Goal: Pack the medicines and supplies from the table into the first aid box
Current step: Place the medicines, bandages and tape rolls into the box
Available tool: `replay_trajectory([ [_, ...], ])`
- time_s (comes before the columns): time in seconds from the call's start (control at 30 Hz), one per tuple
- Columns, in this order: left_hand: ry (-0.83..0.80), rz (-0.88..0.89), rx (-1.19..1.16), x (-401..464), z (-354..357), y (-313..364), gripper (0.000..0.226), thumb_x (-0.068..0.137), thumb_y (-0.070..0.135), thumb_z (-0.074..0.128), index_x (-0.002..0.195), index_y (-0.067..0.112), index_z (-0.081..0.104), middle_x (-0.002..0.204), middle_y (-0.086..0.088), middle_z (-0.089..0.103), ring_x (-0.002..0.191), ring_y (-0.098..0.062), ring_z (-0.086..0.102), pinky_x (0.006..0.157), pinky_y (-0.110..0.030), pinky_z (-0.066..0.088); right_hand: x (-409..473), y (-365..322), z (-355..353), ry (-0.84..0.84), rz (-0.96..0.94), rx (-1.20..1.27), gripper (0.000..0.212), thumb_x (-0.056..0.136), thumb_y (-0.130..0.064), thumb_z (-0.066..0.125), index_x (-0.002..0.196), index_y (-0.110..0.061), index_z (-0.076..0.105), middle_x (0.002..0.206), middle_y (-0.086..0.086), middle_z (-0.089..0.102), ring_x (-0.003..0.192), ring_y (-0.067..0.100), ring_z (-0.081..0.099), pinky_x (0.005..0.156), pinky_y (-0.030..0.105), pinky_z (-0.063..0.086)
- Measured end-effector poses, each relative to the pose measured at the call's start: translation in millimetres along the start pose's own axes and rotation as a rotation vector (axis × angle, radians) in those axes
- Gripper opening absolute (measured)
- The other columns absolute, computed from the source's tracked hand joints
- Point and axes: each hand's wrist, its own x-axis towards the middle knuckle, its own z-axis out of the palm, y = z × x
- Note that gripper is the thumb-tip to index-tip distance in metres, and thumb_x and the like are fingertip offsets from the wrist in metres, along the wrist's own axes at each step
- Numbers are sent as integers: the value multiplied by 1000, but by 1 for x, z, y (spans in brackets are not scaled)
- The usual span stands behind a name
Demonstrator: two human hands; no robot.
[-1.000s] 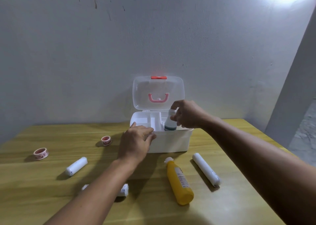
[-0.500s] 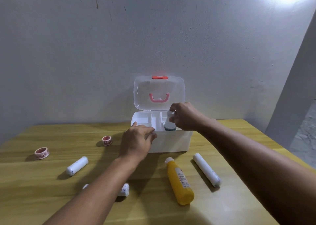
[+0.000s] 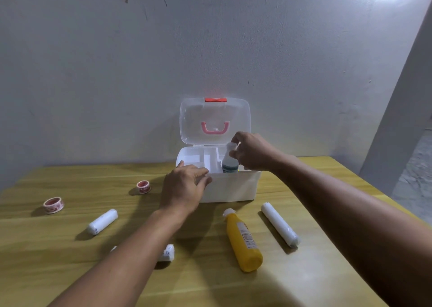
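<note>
The white first aid box (image 3: 230, 187) stands open at the back of the table, its clear lid (image 3: 215, 120) upright with a pink handle. My right hand (image 3: 253, 151) grips the white cap of a dark-liquid bottle (image 3: 230, 162) standing in the box's right compartment. My left hand (image 3: 184, 186) rests on the box's front left rim, fingers curled over the edge. On the table lie a yellow bottle (image 3: 243, 240), a long white roll (image 3: 279, 223), a shorter white roll (image 3: 102, 221), a wrapped bandage (image 3: 167, 253) partly under my left forearm, and two red-and-white tape rolls (image 3: 53, 205) (image 3: 143, 187).
The wooden table (image 3: 304, 278) ends at a curved edge on the right, with grey floor beyond. A grey wall stands right behind the box. A divided white tray sits in the box's left part.
The bottle in my right hand sank into the box, then rose slightly and now tilts a little. My left hand stays on the box rim.
</note>
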Motion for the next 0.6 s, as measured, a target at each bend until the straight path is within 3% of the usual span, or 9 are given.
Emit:
replay_trajectory([
  [0.1,-3,-7,2,0,0,1,21,79,19,75,98,9,75,95,-12,76,82,-26,71,112,-39,36,-1,1,-5,13,-6,-90,29,93,-18,55,118,-3,53,110,20,62,90,32,62,80,44,57],
  [0.23,-5,-11,8,2,0,0,20,78,21,75,94,10,76,91,-12,77,79,-27,71,111,-40,38,-3,2,-8,-42,8,-192,23,92,-11,54,112,2,55,101,20,63,86,32,64,77,42,58],
  [0.33,-19,-14,8,1,-1,0,21,78,22,75,96,10,76,93,-12,77,81,-27,71,110,-43,39,-4,-2,-10,-28,-23,-240,18,91,-9,54,103,4,58,94,20,63,78,31,63,66,37,57],
  [0.47,-32,-30,7,2,-3,2,23,79,23,74,98,10,75,97,-13,76,86,-30,71,112,-42,37,-4,-6,-6,-47,-34,-321,13,89,-5,55,97,5,57,78,10,55,62,19,50,48,22,40],
  [0.6,-89,-67,12,6,-8,5,15,83,21,69,90,11,77,93,-14,76,89,-34,68,105,-39,44,1,-4,2,-89,8,-210,25,94,-14,50,114,-1,47,100,15,56,75,22,51,55,25,42],
])
